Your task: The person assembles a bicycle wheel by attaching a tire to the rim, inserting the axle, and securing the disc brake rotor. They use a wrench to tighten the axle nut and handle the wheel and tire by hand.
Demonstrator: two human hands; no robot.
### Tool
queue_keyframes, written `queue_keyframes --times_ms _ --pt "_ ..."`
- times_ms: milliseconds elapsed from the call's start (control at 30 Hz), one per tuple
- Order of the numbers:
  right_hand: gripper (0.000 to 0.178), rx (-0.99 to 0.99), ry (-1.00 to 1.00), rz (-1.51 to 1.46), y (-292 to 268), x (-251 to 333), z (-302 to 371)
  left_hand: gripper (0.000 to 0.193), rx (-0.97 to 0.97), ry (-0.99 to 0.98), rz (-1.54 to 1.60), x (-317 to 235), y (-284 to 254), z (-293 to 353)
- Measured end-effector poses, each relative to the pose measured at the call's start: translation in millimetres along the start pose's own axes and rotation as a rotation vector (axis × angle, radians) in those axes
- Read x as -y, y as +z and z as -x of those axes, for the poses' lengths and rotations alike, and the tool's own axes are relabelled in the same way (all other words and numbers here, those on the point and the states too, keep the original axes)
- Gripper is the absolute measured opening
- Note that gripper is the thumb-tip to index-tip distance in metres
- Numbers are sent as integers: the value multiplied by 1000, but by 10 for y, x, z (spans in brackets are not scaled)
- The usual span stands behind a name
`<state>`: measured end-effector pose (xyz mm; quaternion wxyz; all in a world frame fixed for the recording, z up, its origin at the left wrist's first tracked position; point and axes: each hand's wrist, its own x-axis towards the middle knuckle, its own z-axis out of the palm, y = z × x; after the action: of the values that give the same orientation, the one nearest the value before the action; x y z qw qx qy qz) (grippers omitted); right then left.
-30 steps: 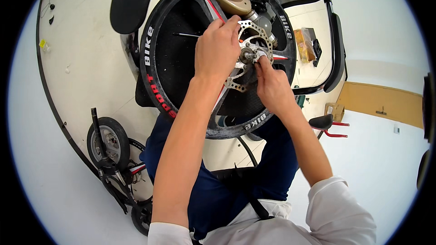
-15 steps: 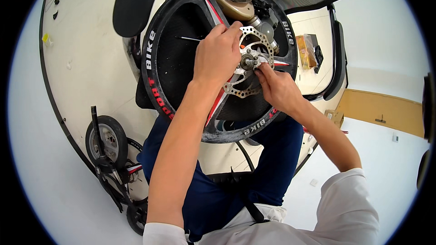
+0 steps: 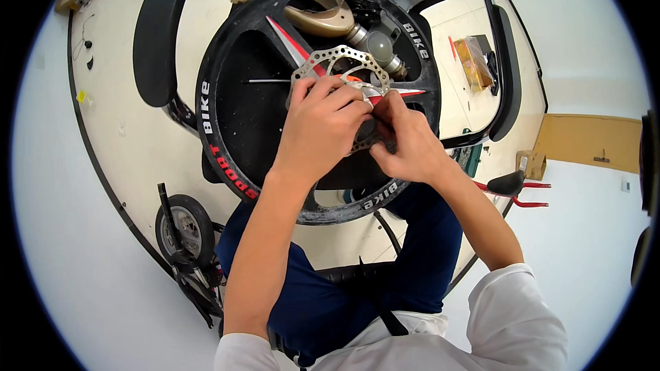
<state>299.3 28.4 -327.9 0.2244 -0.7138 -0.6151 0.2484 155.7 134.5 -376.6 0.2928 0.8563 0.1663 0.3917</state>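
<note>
A black bicycle wheel with broad red-and-white spokes lies flat before me on a chair seat. Over its hub is a silver brake disc full of small holes. My left hand lies across the disc, its fingers curled over the near-left part. Close beside it, my right hand pinches at the hub, thumb and fingers closed. Whatever is between those fingertips is hidden, and the hub's middle is covered by both hands. A thin metal rod lies left of the disc, inside the wheel.
Chair armrests rise on both sides of the wheel. A gold-coloured fork part and a round grey metal piece show through the wheel's far side. A small spoked wheel with a black frame stands at lower left.
My view has shifted, so the wheel appears further left. My left hand's fingers have come from the disc's far edge down toward the hub. My right hand has stayed at the hub, its fingers more bunched.
</note>
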Motion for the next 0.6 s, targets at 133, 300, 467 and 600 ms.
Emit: queue_keyframes --times_ms 133,300,467,600 --pt "27 -304 153 -258 -1 -198 254 13 7 -19 42 21 29 -29" --pt "25 -934 98 -920 414 -289 202 13 45 -37 47 21 42 -46" --pt "39 -1113 29 -1152 526 -341 -25 15 86 -56 5 26 52 -57" --pt "39 -1140 86 -1196 493 -357 -69 15 104 -65 -61 10 60 -80"
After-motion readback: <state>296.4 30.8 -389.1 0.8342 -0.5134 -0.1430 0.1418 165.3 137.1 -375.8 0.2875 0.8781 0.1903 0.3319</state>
